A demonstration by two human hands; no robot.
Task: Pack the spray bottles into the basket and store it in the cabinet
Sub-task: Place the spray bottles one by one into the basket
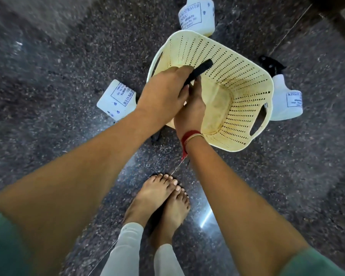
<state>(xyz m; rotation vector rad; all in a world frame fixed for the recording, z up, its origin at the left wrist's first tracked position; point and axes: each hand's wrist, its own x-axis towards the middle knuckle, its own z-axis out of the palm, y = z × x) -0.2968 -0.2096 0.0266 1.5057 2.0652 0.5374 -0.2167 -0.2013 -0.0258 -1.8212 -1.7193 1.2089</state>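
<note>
A cream perforated basket [245, 92] sits tilted on the dark stone floor, its opening facing me and nothing visible inside. My left hand [163, 96] is over its near rim, closed on a black spray head [200, 71]; any bottle body below it is hidden. My right hand [190, 111] reaches in under the left, fingers pointing up toward that black piece, its grip hidden. Three white labelled spray bottles are on the floor: one beyond the basket [197, 15], one on the left [117, 98] lying partly under my arm, one on the right [286, 100] with a black trigger.
My two bare feet [163, 200] stand just in front of the basket. A dark wooden edge [339, 20] crosses the top right corner. A small black part [155, 137] pokes out from under my left forearm.
</note>
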